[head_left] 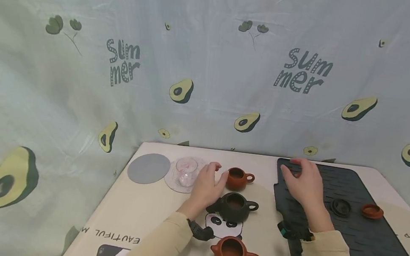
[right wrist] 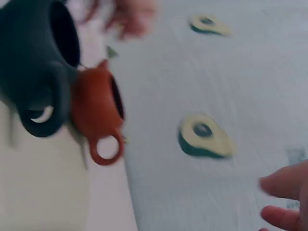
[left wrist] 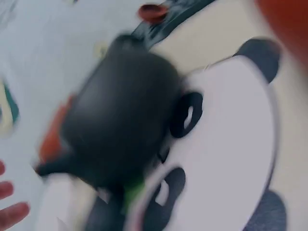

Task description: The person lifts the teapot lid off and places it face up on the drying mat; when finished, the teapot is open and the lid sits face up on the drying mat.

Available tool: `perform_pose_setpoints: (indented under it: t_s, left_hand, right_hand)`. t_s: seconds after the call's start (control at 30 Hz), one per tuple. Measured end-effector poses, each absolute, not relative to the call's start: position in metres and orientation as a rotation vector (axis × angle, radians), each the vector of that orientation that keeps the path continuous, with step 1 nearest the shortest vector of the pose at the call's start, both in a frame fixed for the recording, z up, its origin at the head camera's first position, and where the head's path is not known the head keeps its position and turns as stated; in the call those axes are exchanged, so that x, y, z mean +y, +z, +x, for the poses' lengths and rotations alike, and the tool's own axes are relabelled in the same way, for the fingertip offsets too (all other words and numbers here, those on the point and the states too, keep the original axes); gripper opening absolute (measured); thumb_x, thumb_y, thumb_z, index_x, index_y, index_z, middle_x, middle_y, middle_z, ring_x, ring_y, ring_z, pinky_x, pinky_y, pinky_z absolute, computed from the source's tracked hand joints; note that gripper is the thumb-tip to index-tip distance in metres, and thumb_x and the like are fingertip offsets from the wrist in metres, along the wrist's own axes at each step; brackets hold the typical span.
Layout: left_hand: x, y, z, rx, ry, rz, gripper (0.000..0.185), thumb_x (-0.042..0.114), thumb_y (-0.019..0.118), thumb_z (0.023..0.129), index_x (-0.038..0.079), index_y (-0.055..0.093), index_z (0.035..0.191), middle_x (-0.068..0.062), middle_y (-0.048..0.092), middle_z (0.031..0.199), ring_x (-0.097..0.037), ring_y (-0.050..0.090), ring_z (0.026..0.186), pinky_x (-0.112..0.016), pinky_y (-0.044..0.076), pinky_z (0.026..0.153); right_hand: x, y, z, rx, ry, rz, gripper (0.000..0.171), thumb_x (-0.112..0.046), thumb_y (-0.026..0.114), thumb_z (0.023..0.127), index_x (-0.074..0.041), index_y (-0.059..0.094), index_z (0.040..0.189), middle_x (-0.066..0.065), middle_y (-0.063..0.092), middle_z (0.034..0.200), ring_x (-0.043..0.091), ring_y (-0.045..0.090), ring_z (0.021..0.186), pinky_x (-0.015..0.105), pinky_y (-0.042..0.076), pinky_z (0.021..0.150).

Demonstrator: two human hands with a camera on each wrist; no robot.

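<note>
Three lidless teapots stand mid-table: a small red-brown teapot (head_left: 239, 178), a dark teapot (head_left: 234, 206) on a panda print, and a bigger red-brown teapot (head_left: 232, 254) nearest me. My left hand (head_left: 211, 179) hovers with relaxed, spread fingers just left of the small teapot, holding nothing. My right hand (head_left: 296, 177) lies flat with straight fingers on the far left part of the black ribbed mat (head_left: 374, 247). The left wrist view is blurred and shows the dark teapot (left wrist: 120, 120). In the right wrist view are the dark teapot (right wrist: 33, 67) and the small red-brown teapot (right wrist: 98, 115).
A glass cup (head_left: 186, 171) sits on a clear coaster (head_left: 177, 183), with a grey round coaster (head_left: 149, 168) to its left. A black lid (head_left: 340, 207) and a red-brown lid (head_left: 372, 211) lie on the mat. An avocado-print cloth (head_left: 213, 60) hangs behind the table.
</note>
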State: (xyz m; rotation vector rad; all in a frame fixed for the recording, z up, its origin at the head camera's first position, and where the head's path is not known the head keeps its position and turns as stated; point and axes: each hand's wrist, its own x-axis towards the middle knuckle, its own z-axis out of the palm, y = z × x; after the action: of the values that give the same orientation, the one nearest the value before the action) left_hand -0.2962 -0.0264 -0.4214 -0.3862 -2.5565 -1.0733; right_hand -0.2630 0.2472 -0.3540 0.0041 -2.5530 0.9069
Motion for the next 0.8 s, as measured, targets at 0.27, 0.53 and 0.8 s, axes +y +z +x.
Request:
perform_pose_setpoints:
  t_s: [0.27,0.53,0.8]
  left_hand:
    - [-0.029,-0.366,-0.311,-2.743,-0.274,-0.508,0.078,0.069,0.032,0.1,0.023,0.029,0.163,-0.012,0.016,0.169,-0.036,0.009,0.155,-0.061,0.003,0.119]
    - [-0.042,-0.347,-0.338,-2.911,-0.152,-0.347,0.094,0.084,0.024,0.092,0.027,0.01,0.165,-0.016,0.002,0.17,-0.04,-0.009,0.154,-0.072,-0.009,0.111]
    - [-0.037,-0.346,-0.334,-2.93,-0.219,-0.367,0.093,0.082,0.026,0.094,0.025,0.01,0.165,-0.017,0.003,0.17,-0.041,-0.006,0.154,-0.072,-0.006,0.112]
  right_hand:
    - [0.2,-0.358,-0.31,-2.804,0.396,0.294,0.083,-0.061,0.047,0.102,-0.001,0.034,0.157,0.027,0.027,0.161,0.052,0.016,0.149,0.068,0.008,0.116]
    - [0.187,-0.355,-0.332,-2.929,0.335,0.219,0.1,-0.082,0.033,0.093,-0.014,0.015,0.165,0.023,0.001,0.169,0.051,-0.007,0.151,0.077,-0.011,0.106]
    - [0.189,-0.351,-0.331,-2.954,0.404,0.204,0.101,-0.081,0.033,0.094,-0.013,0.015,0.165,0.025,0.001,0.168,0.052,-0.01,0.15,0.077,-0.013,0.106]
